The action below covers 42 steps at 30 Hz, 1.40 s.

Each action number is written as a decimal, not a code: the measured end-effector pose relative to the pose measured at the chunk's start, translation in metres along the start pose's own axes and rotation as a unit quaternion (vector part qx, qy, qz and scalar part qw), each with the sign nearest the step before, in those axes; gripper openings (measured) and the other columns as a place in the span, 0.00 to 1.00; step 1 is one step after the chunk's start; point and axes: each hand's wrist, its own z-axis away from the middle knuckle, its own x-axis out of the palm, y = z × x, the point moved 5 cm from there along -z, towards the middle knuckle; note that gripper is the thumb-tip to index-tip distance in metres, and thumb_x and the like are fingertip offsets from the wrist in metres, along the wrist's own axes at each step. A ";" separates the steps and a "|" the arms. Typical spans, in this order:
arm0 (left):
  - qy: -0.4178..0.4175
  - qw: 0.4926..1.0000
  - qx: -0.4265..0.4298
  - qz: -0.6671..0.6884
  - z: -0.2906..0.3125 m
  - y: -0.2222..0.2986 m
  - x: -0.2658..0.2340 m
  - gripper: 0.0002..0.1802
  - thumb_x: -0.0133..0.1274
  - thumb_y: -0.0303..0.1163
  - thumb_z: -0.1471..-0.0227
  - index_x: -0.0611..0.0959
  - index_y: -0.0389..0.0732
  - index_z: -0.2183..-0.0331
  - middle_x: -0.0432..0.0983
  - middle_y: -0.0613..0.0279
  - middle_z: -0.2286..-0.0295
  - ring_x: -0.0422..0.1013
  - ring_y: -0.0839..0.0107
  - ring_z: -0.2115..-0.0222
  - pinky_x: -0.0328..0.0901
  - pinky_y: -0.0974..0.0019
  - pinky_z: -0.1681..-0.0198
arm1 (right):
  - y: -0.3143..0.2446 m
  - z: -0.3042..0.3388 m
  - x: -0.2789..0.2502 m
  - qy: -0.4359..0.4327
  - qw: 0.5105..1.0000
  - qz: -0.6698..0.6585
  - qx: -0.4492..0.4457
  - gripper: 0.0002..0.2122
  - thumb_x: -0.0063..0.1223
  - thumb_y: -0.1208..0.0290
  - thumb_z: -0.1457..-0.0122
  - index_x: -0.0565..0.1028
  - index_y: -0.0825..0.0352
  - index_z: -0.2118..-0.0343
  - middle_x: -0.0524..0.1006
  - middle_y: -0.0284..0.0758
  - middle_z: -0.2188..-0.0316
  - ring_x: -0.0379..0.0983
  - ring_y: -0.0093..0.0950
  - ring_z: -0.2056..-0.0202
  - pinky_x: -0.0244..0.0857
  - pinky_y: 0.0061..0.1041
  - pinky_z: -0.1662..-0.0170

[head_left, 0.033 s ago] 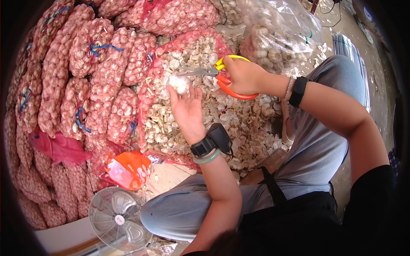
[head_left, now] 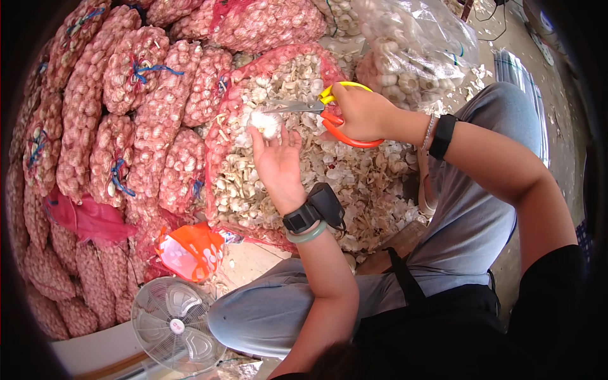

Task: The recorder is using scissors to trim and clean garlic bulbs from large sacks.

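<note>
A white garlic bulb (head_left: 265, 125) rests in the fingertips of my left hand (head_left: 278, 161), palm up. My right hand (head_left: 361, 114) grips a pair of scissors (head_left: 305, 106) with one yellow and one red handle loop. The scissor blades point left, just above the bulb, slightly parted. Beneath both hands spreads a heap of garlic bulbs, trimmings and papery skins (head_left: 354, 177) on a red mesh sheet (head_left: 218, 183).
Full red mesh sacks of garlic (head_left: 149, 114) are stacked along the left and back. A clear plastic bag of garlic (head_left: 411, 69) stands at the back right. A fan (head_left: 177, 326) and an orange plastic bag (head_left: 193, 252) sit near my left knee.
</note>
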 end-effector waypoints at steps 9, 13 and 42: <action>-0.032 0.999 -0.007 -0.028 0.004 -0.004 0.005 0.20 0.53 0.50 0.50 0.71 0.55 0.57 0.60 0.70 0.53 0.58 0.69 0.52 0.51 0.43 0.53 | 0.001 -0.001 0.001 0.042 0.998 0.052 -0.011 0.34 0.56 0.44 0.56 0.63 0.72 0.58 0.73 0.50 0.65 0.72 0.46 0.62 0.66 0.39 0.60; -0.043 0.998 0.020 -0.048 0.002 -0.003 0.005 0.21 0.52 0.49 0.48 0.70 0.53 0.55 0.60 0.68 0.52 0.58 0.67 0.49 0.49 0.41 0.51 | 0.000 -0.002 0.001 -0.033 0.999 0.031 0.019 0.34 0.56 0.40 0.57 0.65 0.71 0.61 0.75 0.49 0.69 0.73 0.46 0.65 0.66 0.40 0.62; -0.091 0.986 0.031 -0.136 -0.015 -0.011 -0.015 0.23 0.48 0.45 0.44 0.69 0.46 0.51 0.66 0.62 0.54 0.60 0.63 0.53 0.55 0.54 0.50 | 0.004 -0.013 0.006 -0.164 0.982 -0.076 0.059 0.34 0.48 0.35 0.52 0.76 0.73 0.79 0.67 0.37 0.89 0.68 0.30 0.83 0.63 0.32 0.76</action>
